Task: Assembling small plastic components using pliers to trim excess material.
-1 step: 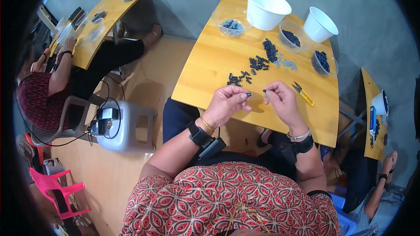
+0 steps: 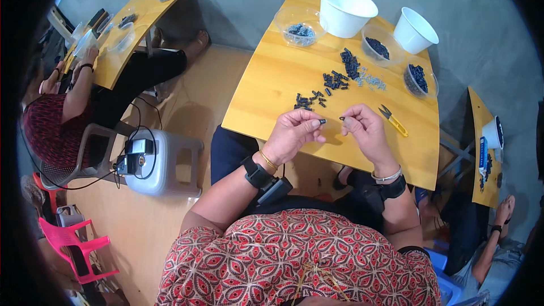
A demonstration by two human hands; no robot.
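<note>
Over the near part of the yellow wooden table (image 2: 258, 93), my left hand (image 2: 293, 134) pinches a small black cylindrical piece (image 2: 322, 122) between thumb and fingertips. Facing it a short gap away, my right hand (image 2: 364, 130) pinches a tiny dark part (image 2: 342, 118) whose kind is too small to make out. Beyond my left hand lie loose black pieces (image 2: 304, 102), and a larger pile of black pieces (image 2: 350, 63) sits farther back. Small clear pieces (image 2: 372, 80) are scattered beside that pile. Yellow-handled thread snips (image 2: 394, 121) lie right of my right hand, blades pointing away.
Along the table's back stand a large white tub (image 2: 347, 14), a smaller white tub (image 2: 415, 31) and clear bowls (image 2: 300, 25) of small parts. A grey stool (image 2: 164, 161) carrying a device and cables is at left. People work at tables on both sides; a pink chair (image 2: 76, 246) stands lower left.
</note>
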